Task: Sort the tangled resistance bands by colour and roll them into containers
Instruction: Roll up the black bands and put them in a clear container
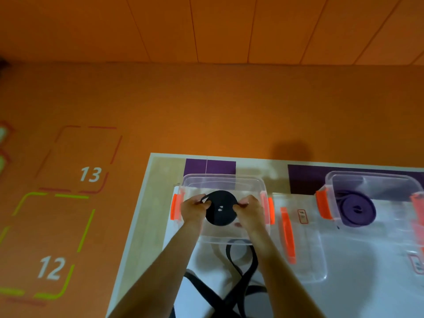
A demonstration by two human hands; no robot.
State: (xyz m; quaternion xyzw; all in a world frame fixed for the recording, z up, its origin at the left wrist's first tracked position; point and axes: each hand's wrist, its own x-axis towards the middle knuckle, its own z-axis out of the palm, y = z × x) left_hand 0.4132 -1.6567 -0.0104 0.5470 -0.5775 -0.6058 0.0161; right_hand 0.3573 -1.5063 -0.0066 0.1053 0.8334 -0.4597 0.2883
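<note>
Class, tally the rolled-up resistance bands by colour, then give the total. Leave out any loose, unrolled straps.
Black roll: 1
Purple roll: 1
Total: 2

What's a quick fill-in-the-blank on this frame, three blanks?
1. The left hand and right hand pinch a rolled resistance band whose colour is ____.
2. The clear plastic container with orange latches at right holds a coiled band whose colour is ____.
3. On the orange floor, the painted number 12 lies nearer than the number ____.
Missing: black; purple; 13.
</note>
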